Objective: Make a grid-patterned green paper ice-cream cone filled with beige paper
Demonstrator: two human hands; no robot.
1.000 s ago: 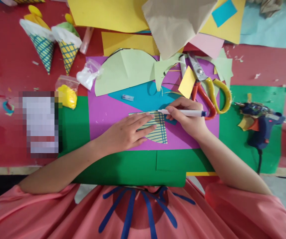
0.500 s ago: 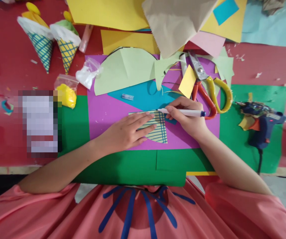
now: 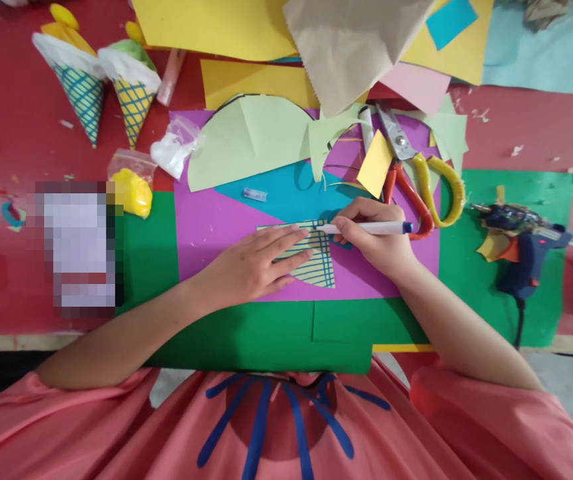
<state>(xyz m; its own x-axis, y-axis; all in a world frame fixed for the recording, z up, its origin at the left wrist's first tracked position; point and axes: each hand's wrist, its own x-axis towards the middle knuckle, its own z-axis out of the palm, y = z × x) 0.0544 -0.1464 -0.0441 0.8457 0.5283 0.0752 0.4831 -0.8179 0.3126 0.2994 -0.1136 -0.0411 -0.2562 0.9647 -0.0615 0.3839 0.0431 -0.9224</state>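
A pale green paper piece [image 3: 311, 261] with blue lines lies on a purple sheet [image 3: 206, 247]. Its lines run across, and several cross them near its right side. My left hand [image 3: 261, 261] rests flat on its left part, fingers stretched out, covering much of it. My right hand [image 3: 379, 237] grips a white marker [image 3: 374, 228] with a blue end, its tip at the paper's upper right part. A clear marker cap [image 3: 255, 195] sits on the blue paper [image 3: 286, 183] just above. Scissors [image 3: 411, 160] with red and yellow handles lie beyond my right hand.
Two paper cones [image 3: 80, 90] with white tops lie at the upper left. Bags of yellow [image 3: 134, 192] and white [image 3: 171, 150] material are left of a pale green half-disc [image 3: 254, 137]. A glue gun [image 3: 529, 257] rests on green paper at the right. Brown paper [image 3: 351, 47] lies at the back.
The marker tip has moved slightly down from the paper's upper edge, along with my right hand. My left hand stays in place on the paper.
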